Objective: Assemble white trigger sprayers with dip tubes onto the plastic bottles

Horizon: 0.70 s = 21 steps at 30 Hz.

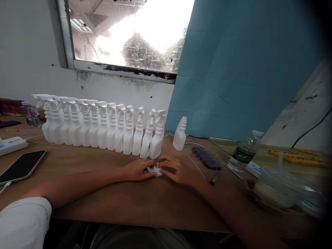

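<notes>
Close to the middle of the table, my left hand [138, 169] and my right hand [174, 169] meet over a small white plastic spray head [157, 169]. Both hands pinch it from opposite sides, and the fingers cover much of it. Behind them runs a long row of white spray bottles [103, 129], upright and fitted with trigger heads. The row's right-end bottle [156, 138] stands just beyond my fingertips. Apart from the row, to the right, an upright white bottle [179, 135] has a bare neck with no trigger head on it.
A phone [22, 166] with a cable and a power strip [12, 145] lie at the left. On the right are a dark pixelated object [207, 158], a pen-like item [215, 177], a water bottle [243, 154] and a lidded plastic cup [280, 188]. Another bottle [31, 116] stands far left.
</notes>
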Tool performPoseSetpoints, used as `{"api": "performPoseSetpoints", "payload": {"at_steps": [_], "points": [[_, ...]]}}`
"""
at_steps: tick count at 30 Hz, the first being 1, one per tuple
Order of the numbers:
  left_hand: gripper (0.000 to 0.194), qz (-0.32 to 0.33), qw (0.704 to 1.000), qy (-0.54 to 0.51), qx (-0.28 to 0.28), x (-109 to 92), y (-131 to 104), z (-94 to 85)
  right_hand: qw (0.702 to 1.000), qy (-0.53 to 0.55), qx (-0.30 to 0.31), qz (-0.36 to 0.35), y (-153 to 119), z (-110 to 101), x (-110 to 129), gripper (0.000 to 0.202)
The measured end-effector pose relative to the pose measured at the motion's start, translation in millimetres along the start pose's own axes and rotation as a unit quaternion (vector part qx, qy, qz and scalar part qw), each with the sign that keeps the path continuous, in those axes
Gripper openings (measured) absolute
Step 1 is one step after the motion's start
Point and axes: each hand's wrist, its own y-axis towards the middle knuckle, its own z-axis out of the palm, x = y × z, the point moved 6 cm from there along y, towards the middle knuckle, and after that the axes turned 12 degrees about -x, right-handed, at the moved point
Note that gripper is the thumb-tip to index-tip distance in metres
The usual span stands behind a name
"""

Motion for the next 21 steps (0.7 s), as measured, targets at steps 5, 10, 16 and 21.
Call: {"api": "performPoseSetpoints", "payload": {"at_steps": [5,10,16,21], "points": [[0.031,-0.006,0.999,-0.053,0.006,-1.2,0.2,-0.2,1.0,0.019,-0.007,-0.006,-2.3,5.6,-6.5,0.02],[0.03,0.006,0.996,-0.093,0.002,0.4,1.4,0.6,0.995,0.084,-0.01,0.052,-3.2,10.7,-15.0,0.018],[0.028,0.028,0.99,-0.135,0.003,3.1,1.9,4.1,0.971,0.188,0.048,0.138,2.8,8.0,-24.5,0.02],[0.034,-0.014,0.995,-0.091,-0.025,8.8,3.3,3.2,0.959,-0.087,0.028,0.269,-4.6,-37.8,-75.5,0.028]]}}
